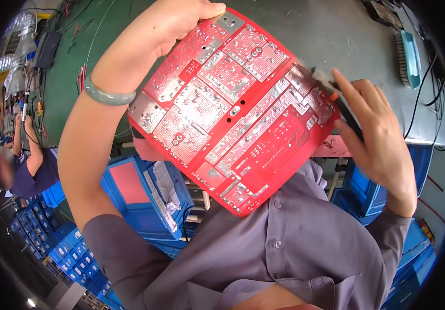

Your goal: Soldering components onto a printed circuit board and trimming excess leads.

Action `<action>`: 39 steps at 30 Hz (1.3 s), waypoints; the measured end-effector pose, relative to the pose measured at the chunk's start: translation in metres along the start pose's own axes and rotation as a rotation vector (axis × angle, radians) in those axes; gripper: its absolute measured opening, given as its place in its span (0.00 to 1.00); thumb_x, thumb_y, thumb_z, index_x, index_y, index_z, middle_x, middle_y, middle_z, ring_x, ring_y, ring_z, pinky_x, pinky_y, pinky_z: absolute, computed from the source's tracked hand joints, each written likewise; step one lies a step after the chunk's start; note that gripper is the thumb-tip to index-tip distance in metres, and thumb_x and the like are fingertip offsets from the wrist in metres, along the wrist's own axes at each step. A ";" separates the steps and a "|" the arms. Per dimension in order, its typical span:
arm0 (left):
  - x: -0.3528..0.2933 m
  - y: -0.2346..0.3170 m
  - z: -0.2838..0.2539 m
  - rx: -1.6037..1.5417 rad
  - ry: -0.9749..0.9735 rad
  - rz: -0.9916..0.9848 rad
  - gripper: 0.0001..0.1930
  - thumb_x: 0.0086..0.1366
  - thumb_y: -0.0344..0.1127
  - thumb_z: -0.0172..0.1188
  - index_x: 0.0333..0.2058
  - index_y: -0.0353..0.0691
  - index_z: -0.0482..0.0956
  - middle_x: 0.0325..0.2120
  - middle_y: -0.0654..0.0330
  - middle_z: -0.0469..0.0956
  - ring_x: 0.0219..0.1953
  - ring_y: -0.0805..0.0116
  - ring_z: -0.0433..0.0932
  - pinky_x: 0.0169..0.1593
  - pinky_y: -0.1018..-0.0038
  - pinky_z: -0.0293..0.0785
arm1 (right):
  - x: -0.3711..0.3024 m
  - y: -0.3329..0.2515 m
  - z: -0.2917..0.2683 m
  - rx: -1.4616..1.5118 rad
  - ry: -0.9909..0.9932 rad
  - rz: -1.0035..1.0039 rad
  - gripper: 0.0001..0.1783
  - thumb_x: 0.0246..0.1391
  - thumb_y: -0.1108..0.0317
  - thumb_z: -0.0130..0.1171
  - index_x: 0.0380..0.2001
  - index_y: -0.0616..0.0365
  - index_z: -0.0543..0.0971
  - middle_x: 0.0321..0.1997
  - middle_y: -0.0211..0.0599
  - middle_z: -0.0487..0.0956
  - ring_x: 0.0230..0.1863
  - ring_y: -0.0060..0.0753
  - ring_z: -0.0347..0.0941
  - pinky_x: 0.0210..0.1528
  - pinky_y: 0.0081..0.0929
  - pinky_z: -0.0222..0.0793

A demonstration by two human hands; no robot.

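My left hand (189,18) grips a red circuit board (269,160) at its far left corner, thumb on the upper face. The board is tilted, its soldered side with silvery pads and joints towards me. At the board's right edge is my right hand (375,116), blurred by motion, its fingers closed around a dark-handled tool (350,116) that looks like a brush with a pale end. The pale end is smeared and close to the board's edge; whether it touches cannot be made out.
A green-topped table (325,31) lies beyond the board. A teal brush (409,59) and black cables (426,82) are at the right. Blue bins (150,217) stand below the table edge. At the far left, another person (31,160) works among cables.
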State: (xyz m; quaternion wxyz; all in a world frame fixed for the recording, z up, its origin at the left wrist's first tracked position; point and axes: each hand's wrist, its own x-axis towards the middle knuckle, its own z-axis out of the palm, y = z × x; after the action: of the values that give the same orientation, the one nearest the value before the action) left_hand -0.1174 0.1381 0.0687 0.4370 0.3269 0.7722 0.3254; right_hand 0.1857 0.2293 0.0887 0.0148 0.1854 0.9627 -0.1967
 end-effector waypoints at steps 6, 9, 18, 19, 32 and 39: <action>0.005 -0.014 -0.004 -0.047 -0.034 0.066 0.14 0.66 0.42 0.59 0.26 0.37 0.78 0.15 0.70 0.72 0.12 0.87 0.61 0.16 0.85 0.53 | 0.010 -0.019 0.011 -0.229 0.094 -0.008 0.33 0.50 0.72 0.61 0.61 0.62 0.67 0.43 0.45 0.70 0.45 0.47 0.67 0.47 0.39 0.66; 0.016 -0.026 -0.007 -0.033 -0.031 0.117 0.15 0.66 0.44 0.60 0.26 0.39 0.76 0.17 0.70 0.74 0.14 0.89 0.63 0.18 0.86 0.55 | 0.014 -0.026 0.009 -0.278 0.096 0.001 0.31 0.50 0.71 0.61 0.59 0.63 0.67 0.41 0.44 0.70 0.43 0.45 0.67 0.45 0.39 0.67; 0.022 -0.037 -0.010 -0.081 -0.080 0.157 0.16 0.66 0.44 0.59 0.23 0.40 0.75 0.16 0.68 0.74 0.15 0.87 0.68 0.18 0.86 0.60 | 0.016 -0.033 0.011 -0.260 0.076 0.012 0.30 0.51 0.72 0.60 0.59 0.63 0.68 0.37 0.43 0.70 0.40 0.46 0.70 0.43 0.38 0.68; 0.021 -0.036 -0.010 -0.088 -0.081 0.159 0.16 0.66 0.44 0.59 0.23 0.41 0.75 0.16 0.68 0.74 0.15 0.86 0.68 0.19 0.85 0.60 | 0.016 -0.032 0.011 -0.250 0.072 0.006 0.30 0.51 0.72 0.60 0.58 0.63 0.68 0.37 0.44 0.70 0.40 0.46 0.70 0.43 0.39 0.68; 0.014 -0.024 0.006 -0.204 0.034 0.114 0.12 0.65 0.33 0.58 0.24 0.32 0.80 0.16 0.62 0.76 0.16 0.76 0.70 0.21 0.77 0.64 | 0.017 -0.027 0.010 -0.260 0.045 0.001 0.29 0.52 0.71 0.59 0.58 0.63 0.68 0.37 0.44 0.71 0.40 0.46 0.71 0.42 0.38 0.69; 0.019 -0.026 -0.004 -0.090 -0.047 0.135 0.12 0.64 0.35 0.59 0.25 0.33 0.80 0.16 0.64 0.75 0.17 0.76 0.72 0.21 0.79 0.64 | 0.018 -0.024 0.012 -0.266 0.050 -0.030 0.30 0.50 0.74 0.59 0.59 0.64 0.67 0.37 0.44 0.70 0.39 0.47 0.71 0.42 0.39 0.69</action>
State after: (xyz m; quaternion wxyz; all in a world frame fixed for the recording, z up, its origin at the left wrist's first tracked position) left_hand -0.1341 0.1372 0.0408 0.4465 0.3657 0.7225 0.3808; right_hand 0.1595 0.2105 0.0851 0.0124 0.1724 0.9830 -0.0628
